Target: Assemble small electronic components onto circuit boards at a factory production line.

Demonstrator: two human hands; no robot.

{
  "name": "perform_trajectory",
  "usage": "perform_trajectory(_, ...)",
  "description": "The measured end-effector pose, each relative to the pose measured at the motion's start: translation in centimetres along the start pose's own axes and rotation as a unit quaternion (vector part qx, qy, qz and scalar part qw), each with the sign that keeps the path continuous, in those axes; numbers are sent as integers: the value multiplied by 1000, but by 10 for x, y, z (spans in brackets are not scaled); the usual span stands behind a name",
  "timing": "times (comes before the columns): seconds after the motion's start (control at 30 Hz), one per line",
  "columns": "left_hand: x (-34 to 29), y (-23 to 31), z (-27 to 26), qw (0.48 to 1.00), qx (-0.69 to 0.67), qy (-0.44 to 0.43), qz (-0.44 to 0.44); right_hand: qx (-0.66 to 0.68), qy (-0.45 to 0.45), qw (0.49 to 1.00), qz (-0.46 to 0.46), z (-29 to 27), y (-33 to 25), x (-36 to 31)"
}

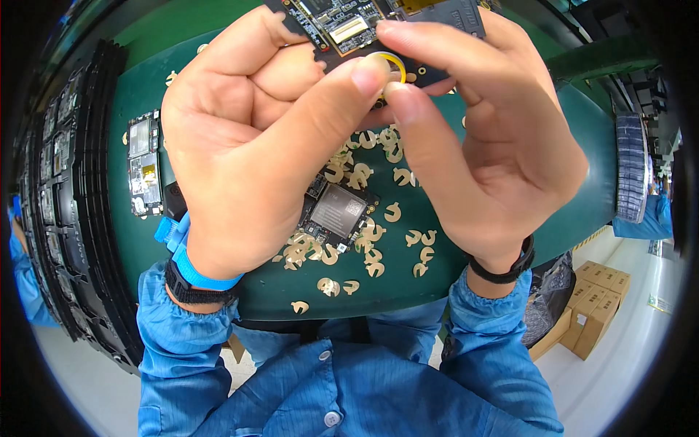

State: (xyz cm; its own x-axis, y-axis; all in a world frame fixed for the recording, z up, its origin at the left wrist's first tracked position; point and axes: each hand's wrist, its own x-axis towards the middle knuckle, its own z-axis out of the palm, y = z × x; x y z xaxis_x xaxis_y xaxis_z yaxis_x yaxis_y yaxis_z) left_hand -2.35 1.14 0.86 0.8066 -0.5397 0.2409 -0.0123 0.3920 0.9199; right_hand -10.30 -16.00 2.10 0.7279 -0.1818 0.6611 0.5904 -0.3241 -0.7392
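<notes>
Close to the camera, a dark circuit board [444,25] with a white connector is held up between both hands. My left hand [240,138] is closed around its left side, thumb pressed near the lower edge. My right hand [502,138] grips the right side, with its index finger on the board's face. Between the two thumb tips shows a small yellow and whitish curved piece [399,65]; the thumbs partly hide it. Below the hands, another circuit board [338,209] with a silver metal shield lies on the green mat [277,295] among several cream, notched round pieces [393,212].
Two circuit boards [145,164] lie at the mat's left. Tall stacked black trays [76,197] holding boards stand beyond its left edge. Rolled dark-grey material [631,167] stands at the right. Cardboard boxes [593,306] and a black plastic bag [546,298] sit on the floor at lower right.
</notes>
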Motion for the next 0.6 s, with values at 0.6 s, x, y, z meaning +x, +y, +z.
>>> perform_trajectory(0.6, -1, 0, 6, 998, -65, 6, -10, -36, -17, 999, -1, -3, 1, 0)
